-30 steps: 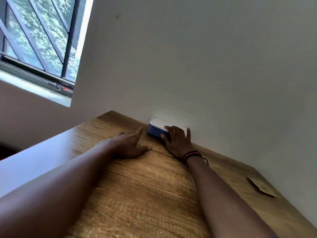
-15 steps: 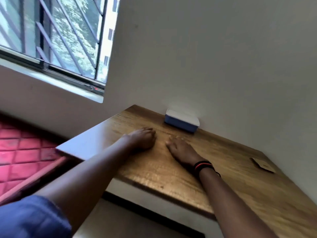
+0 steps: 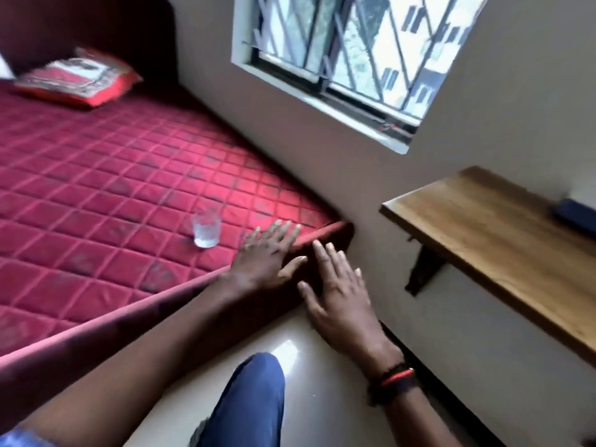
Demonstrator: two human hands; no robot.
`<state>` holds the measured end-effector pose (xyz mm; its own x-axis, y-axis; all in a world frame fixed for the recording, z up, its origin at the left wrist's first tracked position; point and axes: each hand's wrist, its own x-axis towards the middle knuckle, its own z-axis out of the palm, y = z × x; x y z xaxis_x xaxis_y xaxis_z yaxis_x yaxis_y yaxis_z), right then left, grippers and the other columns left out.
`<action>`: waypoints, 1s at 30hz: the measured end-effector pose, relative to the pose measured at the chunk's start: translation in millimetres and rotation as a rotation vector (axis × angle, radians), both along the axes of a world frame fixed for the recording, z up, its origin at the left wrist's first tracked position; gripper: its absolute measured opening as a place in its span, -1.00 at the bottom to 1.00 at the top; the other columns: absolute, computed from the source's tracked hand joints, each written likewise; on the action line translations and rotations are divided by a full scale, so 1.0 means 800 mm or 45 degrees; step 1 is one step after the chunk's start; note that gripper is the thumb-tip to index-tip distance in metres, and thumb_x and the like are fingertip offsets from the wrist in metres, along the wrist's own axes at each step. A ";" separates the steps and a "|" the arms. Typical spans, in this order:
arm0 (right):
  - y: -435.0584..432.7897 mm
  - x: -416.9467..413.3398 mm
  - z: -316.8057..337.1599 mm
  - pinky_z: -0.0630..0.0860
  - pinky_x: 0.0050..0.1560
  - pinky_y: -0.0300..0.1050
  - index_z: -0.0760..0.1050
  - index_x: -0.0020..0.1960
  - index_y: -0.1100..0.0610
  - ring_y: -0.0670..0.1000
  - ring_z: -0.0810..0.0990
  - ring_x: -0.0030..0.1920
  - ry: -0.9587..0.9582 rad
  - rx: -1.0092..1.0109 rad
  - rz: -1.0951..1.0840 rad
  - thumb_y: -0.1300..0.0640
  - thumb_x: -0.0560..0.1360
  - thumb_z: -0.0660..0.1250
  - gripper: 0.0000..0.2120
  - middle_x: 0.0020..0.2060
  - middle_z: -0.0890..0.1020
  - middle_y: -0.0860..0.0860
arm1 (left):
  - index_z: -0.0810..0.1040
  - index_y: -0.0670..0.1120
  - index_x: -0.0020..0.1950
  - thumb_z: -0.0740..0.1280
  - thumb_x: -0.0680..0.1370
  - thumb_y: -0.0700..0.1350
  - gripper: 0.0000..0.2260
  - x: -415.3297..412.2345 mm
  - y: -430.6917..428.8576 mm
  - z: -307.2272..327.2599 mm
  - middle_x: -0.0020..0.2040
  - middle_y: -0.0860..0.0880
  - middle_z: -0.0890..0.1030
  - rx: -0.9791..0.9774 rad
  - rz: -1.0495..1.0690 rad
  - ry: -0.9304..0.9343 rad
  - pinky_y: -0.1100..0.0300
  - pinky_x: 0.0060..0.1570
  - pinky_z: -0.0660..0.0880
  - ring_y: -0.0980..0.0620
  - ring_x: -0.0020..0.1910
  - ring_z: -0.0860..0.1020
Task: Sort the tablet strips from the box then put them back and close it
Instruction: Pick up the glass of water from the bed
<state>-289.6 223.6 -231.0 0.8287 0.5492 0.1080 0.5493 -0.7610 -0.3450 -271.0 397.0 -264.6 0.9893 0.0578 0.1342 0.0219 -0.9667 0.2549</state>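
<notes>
The blue box (image 3: 575,213) with its white lid lies shut on the wooden shelf (image 3: 483,227) at the far right edge of the view, partly cut off. No tablet strips are visible. My left hand (image 3: 269,253) is spread flat over the corner of the red mattress (image 3: 113,188), fingers apart and holding nothing. My right hand (image 3: 338,301), with a red and black wristband, hovers with fingers spread just right of the mattress corner, above the floor. Both hands are well away from the box.
A clear drinking glass (image 3: 207,228) stands on the mattress just left of my left hand. A red pillow (image 3: 77,80) lies at the bed's head. A barred window (image 3: 354,53) is in the wall. My blue trouser knee (image 3: 248,398) is below.
My view has swung left from the shelf to the bed. Both hands have left the shelf top and the box, and now reach toward the mattress corner.
</notes>
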 end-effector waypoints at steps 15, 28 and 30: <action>0.139 0.190 -0.193 0.00 0.54 0.08 -0.25 0.56 -0.07 0.08 -0.07 0.57 0.560 -0.079 0.204 -0.10 0.51 0.27 -0.15 0.58 -0.07 0.08 | -0.04 -0.15 0.61 0.56 0.36 0.18 0.08 0.228 0.296 -0.178 0.58 -0.28 0.11 -0.361 0.716 0.467 -0.10 0.50 0.10 -0.28 0.56 0.14; 0.110 0.157 0.035 0.03 0.48 -0.23 -0.03 0.55 0.22 0.08 0.14 0.53 0.719 0.228 0.060 0.31 0.41 0.31 -0.18 0.51 0.19 0.14 | 0.34 -0.11 0.45 0.57 0.30 0.12 -0.19 0.146 0.154 0.064 0.33 -0.17 0.40 -0.335 0.604 0.462 -0.13 0.28 0.35 -0.29 0.31 0.45; 0.083 0.141 0.091 0.03 0.49 -0.23 -0.04 0.55 0.24 0.08 0.12 0.53 0.740 0.255 0.045 0.38 0.37 0.27 -0.17 0.51 0.18 0.16 | 0.36 -0.08 0.45 0.52 0.20 0.21 -0.11 0.123 0.106 0.139 0.33 -0.15 0.44 -0.350 0.551 0.442 -0.12 0.24 0.40 -0.27 0.30 0.48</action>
<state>-176.5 289.9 -158.2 0.7644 0.5933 -0.2521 0.2523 -0.6352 -0.7300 -172.4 481.4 -153.5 0.8516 0.4504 -0.2680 0.5237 -0.7514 0.4014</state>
